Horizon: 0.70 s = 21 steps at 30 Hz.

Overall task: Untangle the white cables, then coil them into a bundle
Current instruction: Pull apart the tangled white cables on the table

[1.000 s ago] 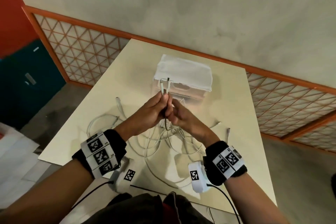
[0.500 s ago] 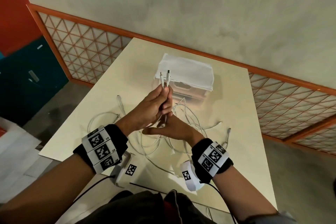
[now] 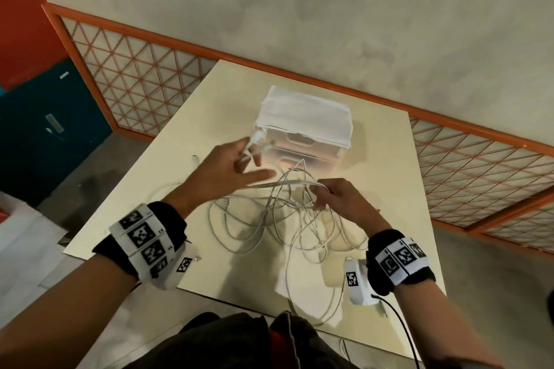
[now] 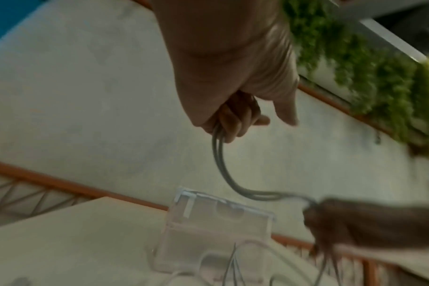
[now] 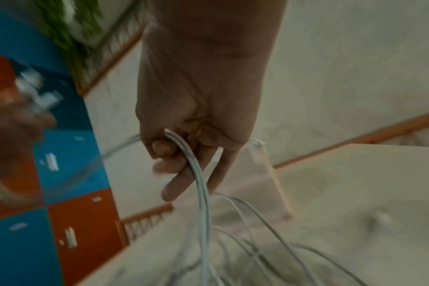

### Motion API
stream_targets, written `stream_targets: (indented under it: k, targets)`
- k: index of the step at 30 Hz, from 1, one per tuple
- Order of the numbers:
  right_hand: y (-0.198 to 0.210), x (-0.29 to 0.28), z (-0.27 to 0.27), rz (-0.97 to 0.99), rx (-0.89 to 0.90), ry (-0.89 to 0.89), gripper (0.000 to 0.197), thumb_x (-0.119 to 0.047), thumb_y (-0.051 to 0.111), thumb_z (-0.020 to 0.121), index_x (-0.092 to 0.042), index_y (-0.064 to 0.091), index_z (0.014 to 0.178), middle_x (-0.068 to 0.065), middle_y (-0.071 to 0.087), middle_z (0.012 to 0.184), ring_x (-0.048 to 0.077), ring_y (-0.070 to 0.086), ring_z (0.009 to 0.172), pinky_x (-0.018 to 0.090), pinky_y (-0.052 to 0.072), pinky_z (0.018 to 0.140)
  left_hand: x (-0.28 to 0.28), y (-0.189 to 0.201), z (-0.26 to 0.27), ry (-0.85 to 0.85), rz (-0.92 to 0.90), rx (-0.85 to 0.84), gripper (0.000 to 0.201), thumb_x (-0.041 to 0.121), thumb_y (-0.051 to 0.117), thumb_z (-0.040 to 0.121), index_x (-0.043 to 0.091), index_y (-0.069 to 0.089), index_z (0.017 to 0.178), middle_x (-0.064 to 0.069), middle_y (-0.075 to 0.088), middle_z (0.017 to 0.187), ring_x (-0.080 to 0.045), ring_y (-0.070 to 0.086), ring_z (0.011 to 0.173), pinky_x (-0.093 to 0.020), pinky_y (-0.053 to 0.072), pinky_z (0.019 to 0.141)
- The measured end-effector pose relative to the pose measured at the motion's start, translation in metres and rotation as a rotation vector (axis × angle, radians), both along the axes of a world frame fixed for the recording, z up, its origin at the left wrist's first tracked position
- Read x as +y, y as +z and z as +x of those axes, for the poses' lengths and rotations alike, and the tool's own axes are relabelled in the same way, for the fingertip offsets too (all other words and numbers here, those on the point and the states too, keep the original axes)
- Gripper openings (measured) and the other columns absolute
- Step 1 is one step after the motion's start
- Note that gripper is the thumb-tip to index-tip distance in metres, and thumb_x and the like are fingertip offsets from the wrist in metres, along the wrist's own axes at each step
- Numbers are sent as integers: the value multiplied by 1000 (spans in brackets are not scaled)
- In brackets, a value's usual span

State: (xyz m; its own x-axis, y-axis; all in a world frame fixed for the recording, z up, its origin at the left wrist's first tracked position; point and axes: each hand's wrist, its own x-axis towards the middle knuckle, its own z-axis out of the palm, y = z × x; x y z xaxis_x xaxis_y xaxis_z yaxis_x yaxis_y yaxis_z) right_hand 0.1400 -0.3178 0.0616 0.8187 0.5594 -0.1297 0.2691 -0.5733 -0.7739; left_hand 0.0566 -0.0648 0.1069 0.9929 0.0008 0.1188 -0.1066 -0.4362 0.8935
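Several white cables (image 3: pixel 287 225) lie tangled in loops on the cream table (image 3: pixel 168 165). My left hand (image 3: pixel 236 165) is raised over the table's middle and grips two cable ends, whose plugs (image 3: pixel 254 141) stick out past the fingers. In the left wrist view its curled fingers (image 4: pixel 235 120) hold two strands (image 4: pixel 220 170) that run across to the other hand. My right hand (image 3: pixel 332 198) grips those strands a little lower and to the right; the right wrist view shows its fingers (image 5: pixel 174 154) curled round the cables (image 5: pixel 201 189), which drop into the tangle.
A clear plastic drawer box (image 3: pixel 302 135) with a white cloth on top stands at the far middle of the table. An orange lattice railing (image 3: pixel 144 81) runs behind the table. Blue and orange cabinets (image 3: pixel 36 117) stand at the left.
My hands have moved apart: the left one went left with the two plugs, the right one slid down and right along the strands, stretching a span between them.
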Motion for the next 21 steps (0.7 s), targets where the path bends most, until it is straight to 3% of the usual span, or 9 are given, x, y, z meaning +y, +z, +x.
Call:
stream_targets:
  k: [3,5,6,8,10,14,17,21]
  targets:
    - [26,22,-8,-9,-48,96,31,-19,54,94,0,55,69,-5,45,52,6,46,52,31,44,61,-15,-17,0,-55,108,71,42,51,77,66,39,61,103,-13,54,62,-10,36,54,-25,31,56]
    - [37,35,-13,-9,-123,177,26,-15,54,93,2,57,73,-8,40,53,4,41,50,23,34,55,-22,-22,2,-27,163,54,28,46,71,77,36,66,102,-6,56,58,-5,42,50,-27,38,57]
    - [40,39,-14,8,-148,199,24,-13,54,92,0,57,72,-7,39,53,5,40,49,18,30,53,-23,-22,2,-18,210,43,23,43,65,82,28,68,99,-3,58,57,-7,49,51,-30,43,58]
    - [43,40,-12,44,-167,199,24,-16,55,92,-1,55,74,-7,38,55,5,38,50,16,28,53,-21,-23,3,-13,322,-9,27,41,48,83,20,63,94,-8,65,65,-25,62,63,-40,50,61]
    - [37,35,-10,63,-116,165,32,-24,55,94,2,51,76,-3,35,59,6,34,52,21,30,56,-15,-22,5,45,470,-137,28,45,41,85,21,53,94,-12,66,69,-38,62,67,-39,46,54]
    - [12,24,-6,93,22,113,42,-34,53,95,-6,39,66,4,36,60,13,42,53,27,39,57,-3,-14,6,209,619,-274,28,35,50,94,11,58,106,-18,63,62,-42,59,58,-30,30,52]
    - [-6,13,0,16,56,103,43,-38,54,93,-8,44,64,1,47,57,13,54,54,27,44,62,3,-15,4,321,678,-279,22,23,55,92,10,59,110,-19,63,61,-43,59,56,-31,30,53]
    - [-30,-9,10,-105,66,87,35,-36,52,94,-11,57,71,-1,58,63,13,56,66,29,43,75,18,-12,2,453,667,-299,19,18,55,93,8,56,109,-19,61,58,-41,57,51,-31,32,51]
